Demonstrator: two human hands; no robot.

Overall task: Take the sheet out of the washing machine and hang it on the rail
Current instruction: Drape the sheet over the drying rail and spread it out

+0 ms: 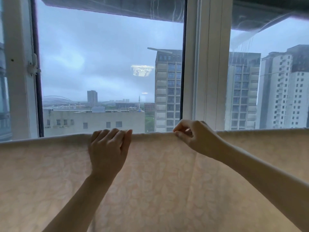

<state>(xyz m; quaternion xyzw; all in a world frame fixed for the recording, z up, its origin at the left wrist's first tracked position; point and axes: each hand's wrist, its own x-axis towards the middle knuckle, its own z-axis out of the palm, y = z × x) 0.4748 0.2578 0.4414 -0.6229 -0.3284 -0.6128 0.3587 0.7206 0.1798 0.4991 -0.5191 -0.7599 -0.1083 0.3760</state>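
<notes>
Hanging across the full width of our view, the sheet is pale cream with a faint leafy pattern. It falls from a straight, level top fold just below the window sill line. Whatever bears it is hidden under that fold, so we cannot see the support itself. Light from outside glows through the cloth, and a few soft creases run down from the middle of the fold.

Our left hand is raised with its back toward us. Its fingers are hooked over the top fold and their tips are out of sight behind the cloth. The thumb lies along the near side. Our right hand is just to the right of it, at the same height. It pinches the top fold between thumb and forefinger, with the other fingers curled in behind. The two hands are near each other but not touching, with a short stretch of fold between them. Both bare forearms reach up from the lower corners.

Behind the sheet stands a white window frame with a latch on its left upright. Through the glass we see grey tower blocks and a dull, cloudy sky.
</notes>
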